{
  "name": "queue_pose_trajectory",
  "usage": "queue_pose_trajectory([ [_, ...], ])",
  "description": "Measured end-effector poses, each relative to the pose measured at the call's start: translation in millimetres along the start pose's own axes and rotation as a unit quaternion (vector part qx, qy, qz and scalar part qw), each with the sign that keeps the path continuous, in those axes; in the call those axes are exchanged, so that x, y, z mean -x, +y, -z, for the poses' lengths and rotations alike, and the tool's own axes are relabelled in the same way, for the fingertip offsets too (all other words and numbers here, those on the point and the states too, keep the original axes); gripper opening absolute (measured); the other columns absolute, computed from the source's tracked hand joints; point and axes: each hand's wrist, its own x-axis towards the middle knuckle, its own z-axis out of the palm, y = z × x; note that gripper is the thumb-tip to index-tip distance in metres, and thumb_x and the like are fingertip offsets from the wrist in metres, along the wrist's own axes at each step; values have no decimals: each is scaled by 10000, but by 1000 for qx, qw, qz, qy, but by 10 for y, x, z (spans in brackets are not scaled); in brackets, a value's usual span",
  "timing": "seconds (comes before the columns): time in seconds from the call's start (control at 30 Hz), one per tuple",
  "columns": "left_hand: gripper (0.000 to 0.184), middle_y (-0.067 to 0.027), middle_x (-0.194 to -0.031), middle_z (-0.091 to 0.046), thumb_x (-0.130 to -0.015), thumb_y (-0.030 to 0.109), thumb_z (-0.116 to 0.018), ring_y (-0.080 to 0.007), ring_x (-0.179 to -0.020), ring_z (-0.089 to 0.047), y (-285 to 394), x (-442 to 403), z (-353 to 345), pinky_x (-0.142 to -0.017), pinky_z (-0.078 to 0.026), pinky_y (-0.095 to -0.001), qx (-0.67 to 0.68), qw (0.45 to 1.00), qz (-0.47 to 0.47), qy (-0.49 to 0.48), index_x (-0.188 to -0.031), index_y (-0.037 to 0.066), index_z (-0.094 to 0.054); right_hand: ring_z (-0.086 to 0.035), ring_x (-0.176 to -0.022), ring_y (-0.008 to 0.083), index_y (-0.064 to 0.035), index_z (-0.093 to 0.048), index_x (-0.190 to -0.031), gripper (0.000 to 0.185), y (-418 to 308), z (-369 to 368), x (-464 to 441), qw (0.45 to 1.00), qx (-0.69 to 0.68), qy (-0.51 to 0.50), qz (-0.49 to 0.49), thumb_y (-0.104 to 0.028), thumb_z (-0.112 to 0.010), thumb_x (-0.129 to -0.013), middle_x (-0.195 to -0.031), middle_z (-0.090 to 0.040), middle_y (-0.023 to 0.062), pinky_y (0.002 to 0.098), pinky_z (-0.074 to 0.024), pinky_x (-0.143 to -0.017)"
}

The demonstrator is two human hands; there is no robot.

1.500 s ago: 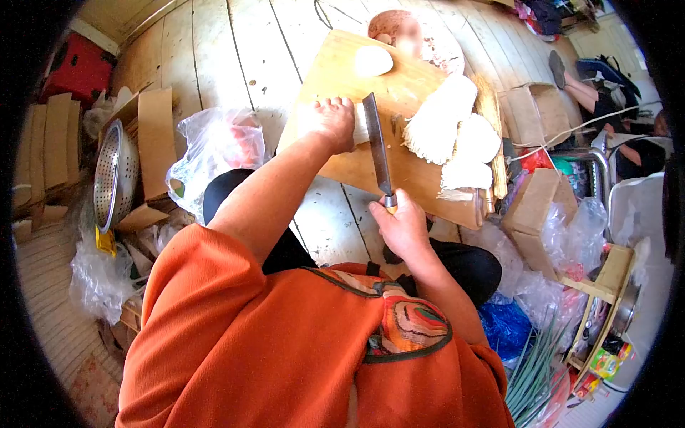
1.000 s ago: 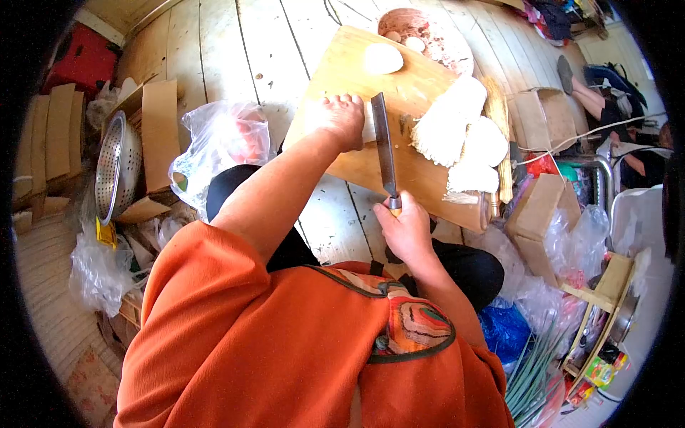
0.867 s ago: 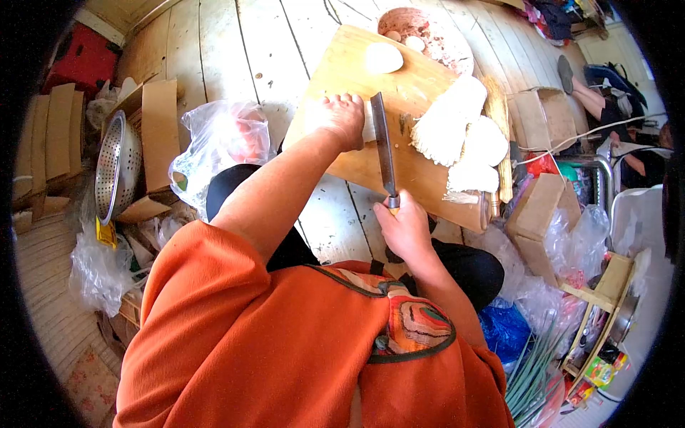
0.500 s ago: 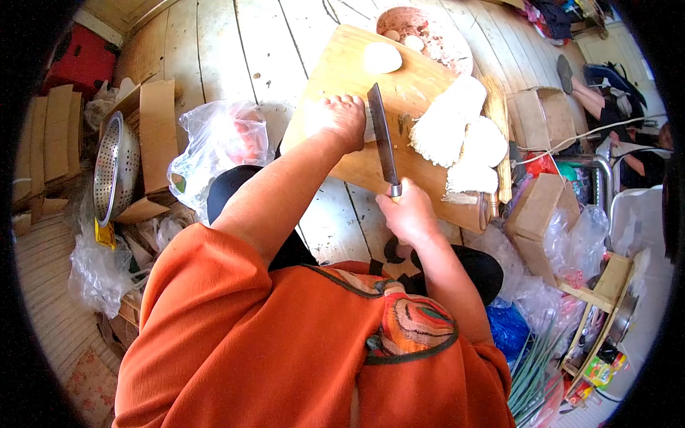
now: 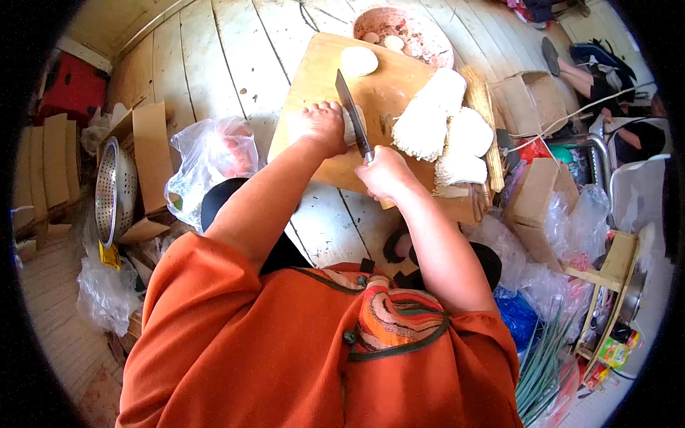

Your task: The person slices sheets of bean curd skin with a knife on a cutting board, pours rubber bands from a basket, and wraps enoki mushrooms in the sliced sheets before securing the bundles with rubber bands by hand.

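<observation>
My left hand (image 5: 321,130) presses down on a pale piece of white radish (image 5: 352,125) on the wooden cutting board (image 5: 314,78), its fingers together and covering most of the piece. The handle of a kitchen knife (image 5: 352,110) is gripped in my right hand (image 5: 386,174). The blade is seen nearly edge-on, right beside the radish under my left hand; whether it touches cannot be told. A rounded white radish piece (image 5: 359,61) sits near the far edge of the board. Finely cut white radish piles (image 5: 421,127) lie on the board's right side.
Beyond the board stands a bowl (image 5: 448,53) with pinkish bits and pale pieces. A straw-coloured brush (image 5: 479,100) lies along the board's right edge. On the left are a clear plastic bag (image 5: 207,153) and a metal colander (image 5: 116,189). Another person's leg (image 5: 574,75) shows at right.
The knife and my right hand have come closer to my left hand, and the blade leans more to the left. The whole view has shifted slightly.
</observation>
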Motion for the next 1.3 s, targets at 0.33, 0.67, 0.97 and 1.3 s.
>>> queue_pose_trajectory([
  [0.33,700,-141,-1258,-543,-690,343,-778,-264,-1199,-511,1,51,145,-993,-412,-375,36,998,12,-51,-1231,19,-473,-622,-781,398,10,-551,-763,207,137,-38,360,997,-63,-32,-39,-186,-615,-782,-761,-621,238,461,-478,-698],
  [0.67,757,-170,-1209,-552,-681,440,-786,-299,-1175,-525,24,-29,-27,-987,-423,-399,-6,1000,1,7,-1207,5,-460,-638,-908,401,47,-638,-845,201,38,-62,-146,998,-31,-27,-40,-131,-587,-768,-883,-644,284,427,-505,-777],
  [0.97,795,-184,-1195,-551,-685,534,-731,-311,-1138,-546,-7,5,-42,-982,-421,-408,30,999,14,30,-1204,5,-446,-639,-560,295,-6,-601,-792,109,-25,-157,-361,998,17,51,44,-101,-546,-791,-624,-620,181,395,-488,-534],
  [1.3,750,-167,-1163,-551,-675,491,-748,-296,-1142,-518,-51,-10,17,-987,-410,-403,42,999,-6,-34,-1171,13,-453,-645,-881,356,-42,-617,-934,213,-26,528,-561,991,117,-38,46,-176,-611,-769,-890,-666,204,421,-504,-786],
])
